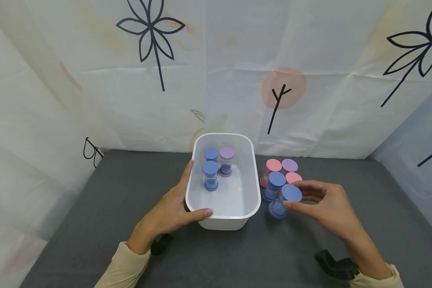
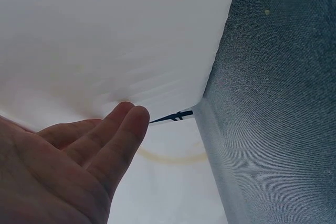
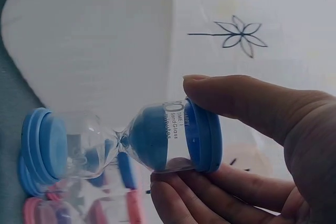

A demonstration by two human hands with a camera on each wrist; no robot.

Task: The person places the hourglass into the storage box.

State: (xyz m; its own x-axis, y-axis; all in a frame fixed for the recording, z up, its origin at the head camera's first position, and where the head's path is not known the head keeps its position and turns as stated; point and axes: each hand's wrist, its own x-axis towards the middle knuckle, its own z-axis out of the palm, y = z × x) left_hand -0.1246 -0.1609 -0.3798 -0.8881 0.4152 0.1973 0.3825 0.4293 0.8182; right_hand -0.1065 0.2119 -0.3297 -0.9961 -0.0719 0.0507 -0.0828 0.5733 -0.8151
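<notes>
My right hand point(image 1: 331, 206) pinches a blue-capped hourglass point(image 1: 291, 193) by its top cap, thumb on one side and fingers on the other. In the right wrist view this hourglass point(image 3: 152, 137) shows blue sand in its upper bulb, next to the cap in my grip. My left hand point(image 1: 171, 206) holds a white plastic tub point(image 1: 223, 224) at its near left corner, the thumb over the front rim and the fingers point(image 2: 113, 145) along the outer wall. Inside the tub stand two blue hourglasses point(image 1: 211, 170) and a purple one point(image 1: 226, 160).
Beside the tub on the right stand another blue hourglass point(image 1: 276, 180), two pink hourglasses point(image 1: 273, 165) and a purple one point(image 1: 289, 165), close together. A dark grey cloth point(image 1: 129, 192) covers the table. White printed fabric point(image 1: 230, 100) hangs behind and at the sides.
</notes>
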